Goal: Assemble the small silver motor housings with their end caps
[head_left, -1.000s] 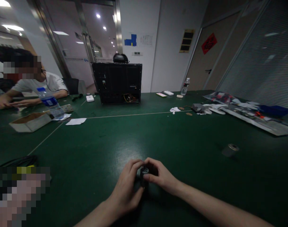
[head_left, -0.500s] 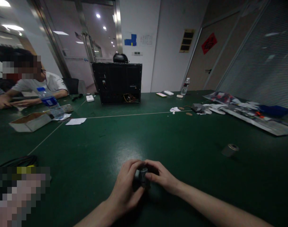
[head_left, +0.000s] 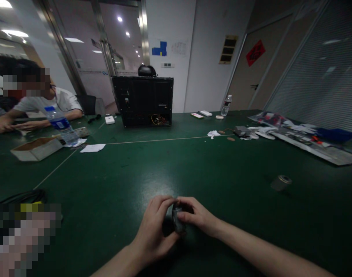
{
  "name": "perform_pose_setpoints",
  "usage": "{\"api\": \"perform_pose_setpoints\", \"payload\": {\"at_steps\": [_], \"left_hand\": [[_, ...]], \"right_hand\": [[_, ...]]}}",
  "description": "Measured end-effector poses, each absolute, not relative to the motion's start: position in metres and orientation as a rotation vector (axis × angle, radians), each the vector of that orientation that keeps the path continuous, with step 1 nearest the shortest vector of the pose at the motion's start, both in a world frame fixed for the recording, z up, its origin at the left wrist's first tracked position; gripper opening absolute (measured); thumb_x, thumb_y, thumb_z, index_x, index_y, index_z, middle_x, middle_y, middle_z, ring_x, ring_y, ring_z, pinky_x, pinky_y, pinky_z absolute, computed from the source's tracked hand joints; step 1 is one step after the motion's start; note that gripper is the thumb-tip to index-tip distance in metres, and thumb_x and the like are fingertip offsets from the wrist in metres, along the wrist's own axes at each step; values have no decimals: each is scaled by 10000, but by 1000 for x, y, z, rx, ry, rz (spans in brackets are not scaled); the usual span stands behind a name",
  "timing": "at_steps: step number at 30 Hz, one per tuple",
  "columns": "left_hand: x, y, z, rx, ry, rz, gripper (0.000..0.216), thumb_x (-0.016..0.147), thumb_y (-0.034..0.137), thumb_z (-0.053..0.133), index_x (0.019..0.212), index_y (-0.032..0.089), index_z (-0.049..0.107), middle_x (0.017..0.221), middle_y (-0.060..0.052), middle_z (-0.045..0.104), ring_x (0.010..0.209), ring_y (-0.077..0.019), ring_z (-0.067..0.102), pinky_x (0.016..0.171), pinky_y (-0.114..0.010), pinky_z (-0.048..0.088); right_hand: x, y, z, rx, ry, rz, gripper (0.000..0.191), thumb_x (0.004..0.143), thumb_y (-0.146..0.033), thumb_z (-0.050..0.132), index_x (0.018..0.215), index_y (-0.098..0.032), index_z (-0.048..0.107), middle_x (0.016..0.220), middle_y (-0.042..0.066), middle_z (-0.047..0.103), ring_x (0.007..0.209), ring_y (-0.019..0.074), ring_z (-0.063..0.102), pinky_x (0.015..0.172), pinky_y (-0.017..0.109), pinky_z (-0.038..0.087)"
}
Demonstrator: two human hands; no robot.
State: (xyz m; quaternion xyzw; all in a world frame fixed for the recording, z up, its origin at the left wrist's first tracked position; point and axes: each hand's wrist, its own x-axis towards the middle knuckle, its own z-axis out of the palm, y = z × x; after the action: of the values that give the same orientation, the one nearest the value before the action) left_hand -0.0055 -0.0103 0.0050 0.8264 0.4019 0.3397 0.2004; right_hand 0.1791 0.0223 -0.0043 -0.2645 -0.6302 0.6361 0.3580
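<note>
**A:** Hands first, going left to right. Left hand (head_left: 154,227) is curled round the left side of a small dark cylinder (head_left: 178,220), fingers closed on it. Right hand (head_left: 197,216) pinches the same cylinder from the other side, thumb and fingertips pressed against it. So both are clamped on one part, low over the green table (head_left: 141,173).

**B:** And around the cylinder?

**A:** Far left of it, a cardboard box (head_left: 37,148) and a water bottle (head_left: 61,125), with a seated person behind. Well beyond it, a black case (head_left: 144,100). Off to its right, well apart, a second grey cylinder (head_left: 281,182) lying on its side.
</note>
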Motion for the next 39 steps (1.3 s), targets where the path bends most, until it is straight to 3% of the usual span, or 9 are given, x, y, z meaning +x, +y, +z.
{"api": "perform_pose_setpoints", "payload": {"at_steps": [7,14,24,29,35,39], "left_hand": [[-6,-11,5,2337,1111,989,567,723,157,642,1247,233,437,1165,-115,550,1044,-297,551,863,-430,488],[-5,-13,6,2345,1104,979,578,729,114,599,1270,234,434,1179,-114,550,1055,-291,547,874,-430,492],[-6,-12,7,2374,1097,930,571,765,150,608,1284,241,390,1195,-121,519,1065,-300,528,880,-445,486],[-7,-12,7,2371,1096,953,604,723,114,628,1275,225,410,1188,-114,530,1064,-289,523,890,-425,479],[-5,-13,9,2389,1096,914,582,738,113,609,1268,230,400,1179,-118,526,1049,-293,522,870,-439,482],[-4,-13,11,2405,1071,902,581,737,108,599,1263,233,386,1182,-116,521,1048,-296,518,870,-450,476]], "right_hand": [[183,22,0,-618,-1693,1618,423,774,-523,619,936,-134,649,791,14,543,745,159,487,691,268,395],[182,21,1,-671,-1656,1646,464,722,-522,676,987,-142,642,861,32,587,811,187,531,744,302,427],[182,21,-1,-665,-1714,1615,497,740,-540,660,1040,-146,624,907,44,576,845,191,517,761,304,417],[182,20,6,-594,-1704,1640,462,774,-539,606,978,-128,660,821,26,566,757,170,502,702,282,397],[181,20,-2,-622,-1680,1633,446,756,-491,655,1032,-142,632,914,48,588,855,196,526,777,310,406],[182,21,-7,-725,-1733,1554,487,707,-540,690,977,-140,624,874,36,572,817,185,511,740,297,408]]}}
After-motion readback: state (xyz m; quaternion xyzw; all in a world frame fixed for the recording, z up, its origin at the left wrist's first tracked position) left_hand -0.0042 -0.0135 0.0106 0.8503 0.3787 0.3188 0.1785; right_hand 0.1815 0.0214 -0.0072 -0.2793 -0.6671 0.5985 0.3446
